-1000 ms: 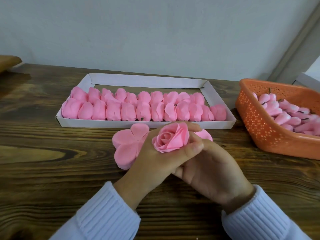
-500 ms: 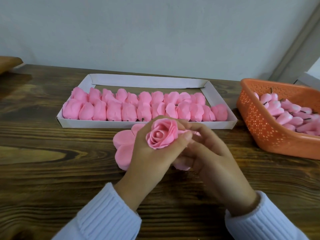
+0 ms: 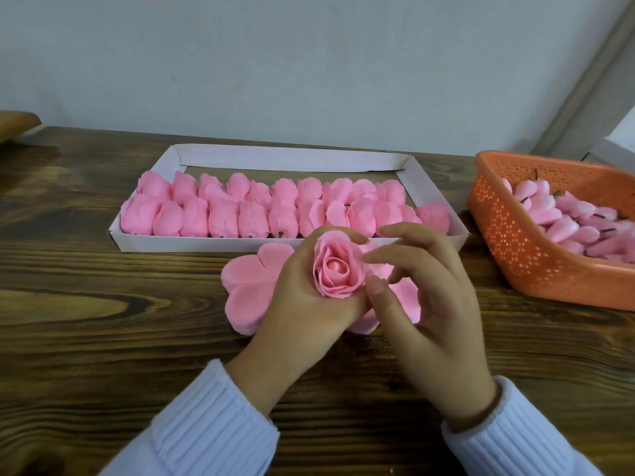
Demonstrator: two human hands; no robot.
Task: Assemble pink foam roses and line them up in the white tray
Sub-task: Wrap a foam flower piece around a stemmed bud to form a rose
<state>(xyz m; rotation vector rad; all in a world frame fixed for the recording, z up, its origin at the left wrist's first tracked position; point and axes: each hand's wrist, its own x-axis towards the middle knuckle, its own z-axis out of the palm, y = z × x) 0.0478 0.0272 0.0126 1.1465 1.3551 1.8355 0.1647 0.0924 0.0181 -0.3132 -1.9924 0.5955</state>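
Observation:
My left hand [image 3: 302,304] grips a pink foam rose [image 3: 335,269] with its open bloom facing up at me, just in front of the white tray [image 3: 288,159]. My right hand [image 3: 436,304] hovers beside it, fingers spread and loosely curved. Its thumb and index fingertip touch the rose's right edge. Two rows of finished pink roses [image 3: 251,214] lie in the tray's front half. Flat pink petal pieces [image 3: 251,280] lie on the wooden table [image 3: 103,338] under my hands, partly hidden.
An orange perforated basket [image 3: 515,242] at the right holds several pink buds [image 3: 567,214] with short stems. The tray's back strip shows bare bottom. A brown object [image 3: 13,125] pokes in at the far left edge. A pale wall stands behind the table.
My right hand came out from under my left and rose beside the rose with fingers spread. My left hand turned the bloom to face more upward.

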